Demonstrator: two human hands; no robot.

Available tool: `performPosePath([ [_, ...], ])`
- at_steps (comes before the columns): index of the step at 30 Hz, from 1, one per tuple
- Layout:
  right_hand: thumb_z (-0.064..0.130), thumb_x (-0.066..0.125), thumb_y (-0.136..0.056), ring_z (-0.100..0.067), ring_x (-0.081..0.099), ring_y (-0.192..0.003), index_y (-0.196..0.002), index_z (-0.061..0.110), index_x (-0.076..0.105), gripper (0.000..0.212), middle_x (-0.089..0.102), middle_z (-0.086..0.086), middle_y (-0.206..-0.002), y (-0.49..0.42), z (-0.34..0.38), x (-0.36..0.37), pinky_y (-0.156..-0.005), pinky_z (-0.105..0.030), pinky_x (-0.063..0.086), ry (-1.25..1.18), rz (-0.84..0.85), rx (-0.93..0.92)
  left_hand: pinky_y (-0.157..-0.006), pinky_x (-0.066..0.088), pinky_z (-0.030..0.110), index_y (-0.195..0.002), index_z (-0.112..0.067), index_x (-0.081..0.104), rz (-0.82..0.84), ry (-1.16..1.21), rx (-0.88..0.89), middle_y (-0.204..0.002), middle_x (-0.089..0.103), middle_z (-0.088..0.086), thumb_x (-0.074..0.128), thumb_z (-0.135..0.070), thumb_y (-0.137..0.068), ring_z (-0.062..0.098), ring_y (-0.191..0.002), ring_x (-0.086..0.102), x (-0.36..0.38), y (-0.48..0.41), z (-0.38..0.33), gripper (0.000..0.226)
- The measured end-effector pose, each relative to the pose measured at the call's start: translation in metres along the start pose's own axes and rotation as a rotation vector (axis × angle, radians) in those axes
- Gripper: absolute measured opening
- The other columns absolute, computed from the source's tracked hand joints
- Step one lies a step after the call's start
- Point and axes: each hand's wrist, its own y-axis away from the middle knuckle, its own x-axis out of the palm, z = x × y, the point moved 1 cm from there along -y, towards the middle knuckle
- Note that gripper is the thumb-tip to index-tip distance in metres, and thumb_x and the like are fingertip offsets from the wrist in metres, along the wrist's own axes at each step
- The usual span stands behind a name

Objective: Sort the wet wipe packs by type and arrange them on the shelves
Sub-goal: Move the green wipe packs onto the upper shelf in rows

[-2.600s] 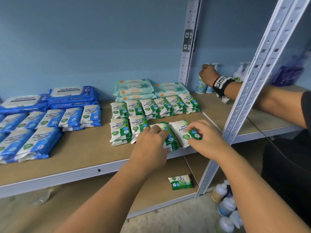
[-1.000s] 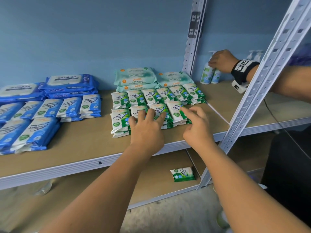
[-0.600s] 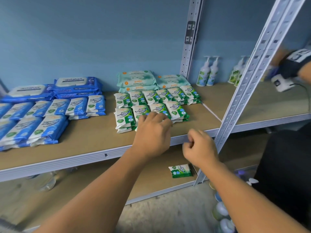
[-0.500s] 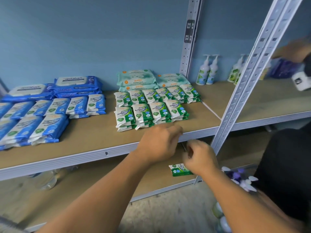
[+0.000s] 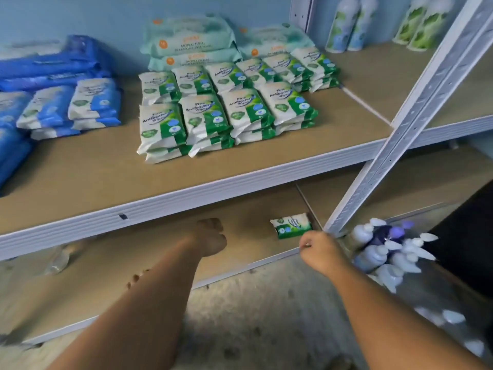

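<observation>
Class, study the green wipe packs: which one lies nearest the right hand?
The lone green pack on the lower shelf, just beyond the right hand. The other green packs sit stacked in rows on the upper shelf.

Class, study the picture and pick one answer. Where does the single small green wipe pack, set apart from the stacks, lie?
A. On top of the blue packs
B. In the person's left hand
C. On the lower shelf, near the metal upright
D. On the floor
C: the lone green pack lies flat on the lower shelf, just left of the foot of the metal upright.
</observation>
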Motion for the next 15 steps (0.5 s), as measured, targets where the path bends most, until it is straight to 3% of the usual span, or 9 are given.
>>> performPosePath([
  [2, 0.010, 0.060, -0.078, -0.025, 0.066, -0.092, -0.082, 0.023, 0.069, 0.017, 0.072, -0.001, -0.095, -0.022, 0.000, 0.019, -0.082, -0.031, 0.055, -0.107, 0.021, 0.041, -0.107, 0.037, 0.028, -0.134, -0.025, 0.054, -0.065, 0.002, -0.004, -0.138, 0.052, 0.000, 0.050, -0.037, -0.095, 0.023, -0.135, 0.044, 0.024, -0.024, 0.003, 0.041],
  [4, 0.010, 0.058, -0.084, -0.029, 0.067, -0.092, -0.100, 0.015, 0.072, 0.021, 0.070, -0.007, -0.099, -0.045, -0.001, 0.038, -0.077, -0.033, 0.054, -0.283, 0.039, 0.182, -0.106, 0.043, 0.038, -0.143, -0.027, 0.046, -0.130, -0.020, 0.009, -0.140, 0.052, 0.005, 0.049, -0.045, -0.092, 0.029, -0.130, 0.046, 0.048, -0.042, 0.004, 0.054],
  [6, 0.022, 0.058, -0.091, -0.028, 0.068, -0.086, -0.116, 0.013, 0.065, 0.027, 0.068, -0.008, -0.103, -0.065, -0.002, 0.057, -0.064, -0.034, 0.053, -0.544, 0.080, 0.425, -0.107, 0.042, 0.042, -0.148, -0.025, 0.039, -0.172, -0.072, 0.014, -0.145, 0.047, 0.006, 0.048, -0.051, -0.091, 0.030, -0.133, 0.043, 0.073, -0.061, 0.008, 0.064],
  [8, 0.040, 0.059, -0.096, -0.026, 0.069, -0.090, -0.125, 0.013, 0.057, 0.039, 0.066, -0.009, -0.116, -0.081, -0.003, 0.071, -0.063, -0.034, 0.052, -0.753, 0.128, 0.613, -0.109, 0.036, 0.044, -0.150, -0.021, 0.036, -0.221, -0.095, 0.009, -0.149, 0.040, 0.006, 0.047, -0.054, -0.091, 0.029, -0.136, 0.036, 0.098, -0.075, 0.013, 0.068],
  [11, 0.054, 0.056, -0.095, -0.024, 0.063, -0.093, -0.114, 0.015, 0.054, 0.044, 0.064, -0.013, -0.122, -0.107, -0.010, 0.084, -0.073, -0.034, 0.050, -0.942, 0.128, 0.766, -0.110, 0.032, 0.046, -0.145, -0.021, 0.040, -0.348, -0.087, 0.036, -0.150, 0.037, 0.009, 0.036, -0.056, -0.091, 0.031, -0.136, 0.032, 0.131, -0.092, 0.026, 0.065],
  [13, 0.061, 0.063, -0.087, -0.021, 0.054, -0.080, -0.099, 0.015, 0.056, 0.048, 0.066, -0.012, -0.119, -0.123, -0.017, 0.091, -0.065, -0.029, 0.045, -0.986, 0.024, 0.848, -0.113, 0.028, 0.049, -0.144, -0.024, 0.040, -0.395, -0.065, 0.052, -0.153, 0.034, 0.010, 0.035, -0.056, -0.091, 0.034, -0.140, 0.030, 0.150, -0.097, 0.033, 0.062],
  [15, 0.063, 0.070, -0.075, -0.022, 0.055, -0.072, -0.103, 0.016, 0.062, 0.055, 0.070, -0.011, -0.108, -0.136, -0.021, 0.096, -0.056, -0.025, 0.044, -0.942, -0.077, 0.851, -0.113, 0.025, 0.049, -0.145, -0.026, 0.039, -0.442, -0.077, 0.053, -0.155, 0.032, 0.009, 0.038, -0.054, -0.092, 0.034, -0.142, 0.028, 0.163, -0.100, 0.037, 0.060],
])
